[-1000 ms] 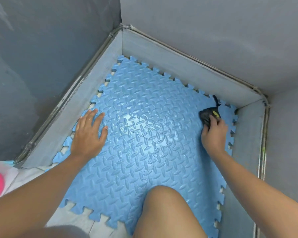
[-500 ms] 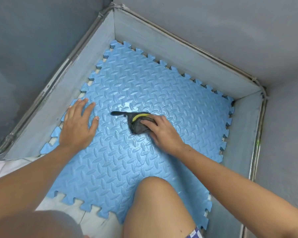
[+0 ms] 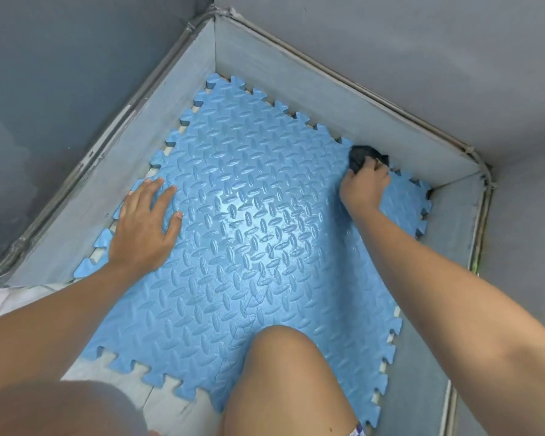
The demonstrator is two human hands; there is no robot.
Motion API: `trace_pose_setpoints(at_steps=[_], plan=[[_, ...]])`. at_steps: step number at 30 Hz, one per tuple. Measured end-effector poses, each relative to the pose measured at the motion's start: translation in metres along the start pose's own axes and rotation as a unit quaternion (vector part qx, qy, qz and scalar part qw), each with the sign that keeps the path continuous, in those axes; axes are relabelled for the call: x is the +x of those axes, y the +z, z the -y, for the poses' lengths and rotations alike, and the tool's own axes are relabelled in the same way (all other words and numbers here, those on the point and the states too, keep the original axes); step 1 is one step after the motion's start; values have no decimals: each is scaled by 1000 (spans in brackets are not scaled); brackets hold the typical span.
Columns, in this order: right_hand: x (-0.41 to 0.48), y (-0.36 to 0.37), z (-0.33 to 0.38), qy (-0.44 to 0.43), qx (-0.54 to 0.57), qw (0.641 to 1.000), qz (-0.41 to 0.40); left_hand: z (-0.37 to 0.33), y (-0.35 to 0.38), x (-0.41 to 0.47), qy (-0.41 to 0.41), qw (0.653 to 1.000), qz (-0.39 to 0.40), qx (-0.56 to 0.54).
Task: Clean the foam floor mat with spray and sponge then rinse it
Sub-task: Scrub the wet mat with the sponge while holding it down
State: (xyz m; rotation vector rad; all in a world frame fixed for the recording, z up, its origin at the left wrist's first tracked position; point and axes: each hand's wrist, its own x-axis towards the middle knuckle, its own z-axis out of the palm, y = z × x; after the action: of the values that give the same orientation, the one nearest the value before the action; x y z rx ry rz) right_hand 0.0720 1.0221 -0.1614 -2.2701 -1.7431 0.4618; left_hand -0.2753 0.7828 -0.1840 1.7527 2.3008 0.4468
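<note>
Foam mat: a blue foam mat (image 3: 265,247) with toothed puzzle edges and a raised tread pattern lies flat on the floor. It fills the middle of the frame, its far corner pointing to the top centre.
Seam: a jigsaw joint between mat pieces runs through the lower centre.
Surface: the centre of the mat has a wet-looking gloss.
Sponge: a dark sponge (image 3: 361,157) sits on the mat's upper right edge, just beside the grey band at the foot of the wall.
Right hand: the right hand (image 3: 364,187) is in the upper right of the frame, knuckles up, directly behind the sponge.
Right grip: the fingers are curled over the sponge and hold it against the mat, and they cover much of it.
Left hand: the left hand (image 3: 145,225) is at left centre, palm down on the mat near its toothed left edge.
Left grip: spread, with the fingers straight and flat, holding nothing.
Knee: a bare knee (image 3: 283,372) is at bottom centre over the near part of the mat.
Skirting: a grey skirting band (image 3: 328,99) borders the mat at upper left, upper right and right, cornering at top centre.
Walls: darker grey walls (image 3: 76,73) rise above the band.
Floor: pale floor tile (image 3: 114,379) shows at lower left, beyond the mat's near edge.
</note>
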Motion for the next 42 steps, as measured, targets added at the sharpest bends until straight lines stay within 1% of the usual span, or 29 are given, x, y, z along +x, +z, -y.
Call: trace_pose_setpoints(at_steps=[4,7,10,12,13,15,17,19,21,23,24,27,30,32,34,36,39,40,41,42], plan=[[-36,44,104,-117,24,991,52,1,1,1,5,1000,-6,-6],[-76,71,159,-199,18,977,79,2,3,2,7,1000,-8,-5],[-106,84,172,-312,-5,944,106,3,3,1,9,1000,-11,-4],[-105,80,160,-360,-14,925,117,3,3,1,10,1000,-10,-5],[-98,74,151,-370,-11,922,118,4,2,2,11,1000,-9,-6],[-78,60,125,-359,-3,927,106,4,3,1,13,1000,-5,-4],[-53,43,88,-314,-5,946,79,7,4,0,12,1000,2,-2],[-26,23,40,-236,-9,971,45,8,4,2,15,1000,12,-11],[-5,2,-4,-131,-13,991,16,9,3,2,21,999,24,-28],[5,-12,-36,-56,-24,998,-1,16,0,-8,34,998,36,-34],[4,-15,-43,-40,-32,999,0,23,-3,-21,39,998,41,-29],[-21,-6,-31,-54,-47,997,7,55,-14,-78,63,997,34,-8],[-79,17,18,-133,-16,990,33,78,-22,-120,80,997,10,-4],[-125,32,54,-229,-1,970,78,82,-20,-125,73,997,4,1],[-170,41,84,-339,4,931,136,80,-19,-125,67,998,6,-5],[-214,49,100,-449,-25,876,176,80,-19,-126,72,997,1,-16],[-263,53,97,-608,-77,765,198,82,-21,-129,68,997,-6,-25],[-267,52,90,-645,-89,731,203,82,-22,-127,68,997,-9,-27],[-265,47,83,-671,-99,706,203,82,-22,-126,68,997,-11,-29],[-257,42,75,-684,-110,694,195,82,-23,-126,63,997,-14,-31]])
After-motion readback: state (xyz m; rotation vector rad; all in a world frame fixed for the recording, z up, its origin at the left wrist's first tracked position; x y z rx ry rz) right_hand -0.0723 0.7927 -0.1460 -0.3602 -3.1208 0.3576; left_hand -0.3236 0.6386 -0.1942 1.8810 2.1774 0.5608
